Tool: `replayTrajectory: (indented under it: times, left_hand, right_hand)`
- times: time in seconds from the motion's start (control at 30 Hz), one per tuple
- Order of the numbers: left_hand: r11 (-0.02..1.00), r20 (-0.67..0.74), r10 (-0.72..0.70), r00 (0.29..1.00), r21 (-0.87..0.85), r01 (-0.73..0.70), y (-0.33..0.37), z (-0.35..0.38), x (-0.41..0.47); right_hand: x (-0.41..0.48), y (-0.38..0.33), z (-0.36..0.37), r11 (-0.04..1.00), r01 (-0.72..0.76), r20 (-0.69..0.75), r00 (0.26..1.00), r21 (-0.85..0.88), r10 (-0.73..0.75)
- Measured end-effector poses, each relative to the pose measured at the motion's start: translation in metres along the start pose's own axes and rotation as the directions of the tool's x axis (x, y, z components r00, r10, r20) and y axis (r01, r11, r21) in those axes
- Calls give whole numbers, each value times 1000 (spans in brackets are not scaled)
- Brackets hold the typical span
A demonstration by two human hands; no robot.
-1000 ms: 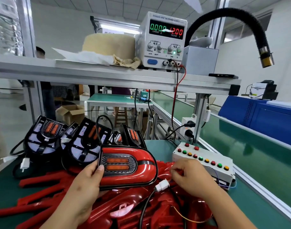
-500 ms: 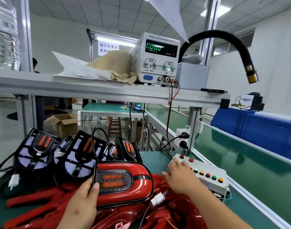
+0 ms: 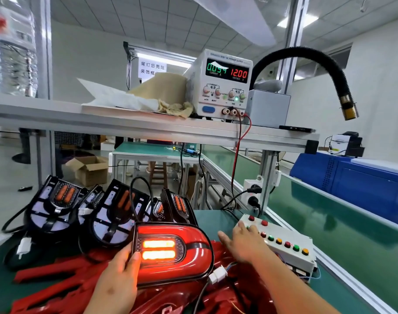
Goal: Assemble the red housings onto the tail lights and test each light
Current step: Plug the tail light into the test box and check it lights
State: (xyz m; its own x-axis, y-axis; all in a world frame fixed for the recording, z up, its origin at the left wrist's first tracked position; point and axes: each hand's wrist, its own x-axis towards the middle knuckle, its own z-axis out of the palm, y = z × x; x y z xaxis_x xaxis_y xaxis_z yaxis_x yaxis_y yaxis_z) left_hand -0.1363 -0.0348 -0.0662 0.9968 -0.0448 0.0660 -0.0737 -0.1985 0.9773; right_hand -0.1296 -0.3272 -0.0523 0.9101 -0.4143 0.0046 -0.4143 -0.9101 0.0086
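left hand point(image 3: 123, 277) grips the glossy red rounded tail light point(image 3: 193, 252); right hand point(image 3: 241, 243), fingers flat, touches the white button box point(image 3: 293, 257).

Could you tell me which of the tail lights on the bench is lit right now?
The red-housed tail light in the left hand: its two bars glow; the bare black ones behind are dark.

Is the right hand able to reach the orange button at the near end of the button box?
Probably yes: the right hand rests on the button box, and nothing covers the row up to the orange button.
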Motion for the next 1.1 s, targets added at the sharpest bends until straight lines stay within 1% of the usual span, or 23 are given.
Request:
replayTrajectory:
  times: [0.1,0.23,0.33,0.43,0.57,0.67,0.73,0.83,0.93,1.1]
  left_hand:
    - [999,6,-18,1000,-43,18,-2,0,2]
    - [996,25,-20,999,-89,22,-1,0,3]
    - [989,25,-38,999,-142,41,1,1,2]
    - [987,39,-31,999,-158,37,2,1,0]
    - [989,62,-2,998,-149,11,2,0,-2]
    - [989,64,-7,998,-145,16,0,0,-1]
    - [990,59,5,998,-138,4,-2,1,0]
    - [995,27,41,999,-88,-38,-4,2,1]
    - [992,33,18,999,-123,-14,-6,4,4]
    - [990,4,18,1000,-139,-17,-11,5,8]
  right_hand:
    - [3,2,5,1000,7,11,1000,-20,-7]
    - [4,3,7,1000,5,-4,1000,12,-5]
    - [4,4,7,1000,29,5,1000,-5,-29]
    - [2,4,6,999,35,11,999,0,-35]
    - [-3,9,3,995,-46,-55,997,86,50]
    - [-7,14,1,995,-95,-51,994,37,97]
    - [-13,15,0,992,-119,-38,992,37,120]
    - [-18,14,-1,994,-112,-24,993,14,112]
    - [-19,14,-2,994,-107,-2,994,1,107]
    - [-17,15,1,993,-119,-18,993,23,120]
